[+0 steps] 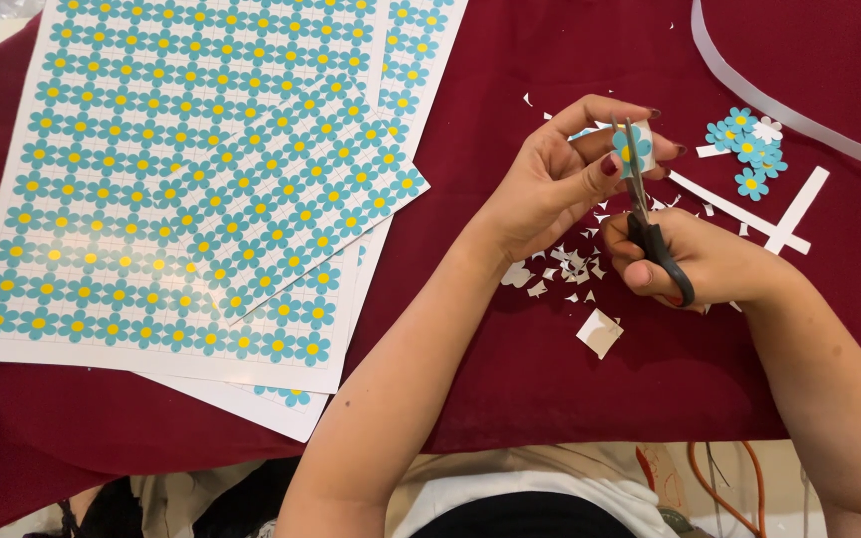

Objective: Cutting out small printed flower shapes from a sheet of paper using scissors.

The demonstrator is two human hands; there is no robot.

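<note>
My left hand [562, 171] pinches a small paper piece printed with a blue flower with a yellow centre [633, 149]. My right hand [698, 261] grips black-handled scissors [650, 227], whose blades point up and cut into that flower piece. Both hands hover over a dark red cloth [550, 349]. Small white paper scraps [565, 269] lie under the hands, and a larger white offcut [600, 332] sits just below them.
Large white sheets printed with rows of blue flowers [181, 179] overlap on the left. A little pile of cut-out flowers [747, 147] lies at the upper right beside white paper strips [784, 217]. A long white strip [779, 105] curves along the top right.
</note>
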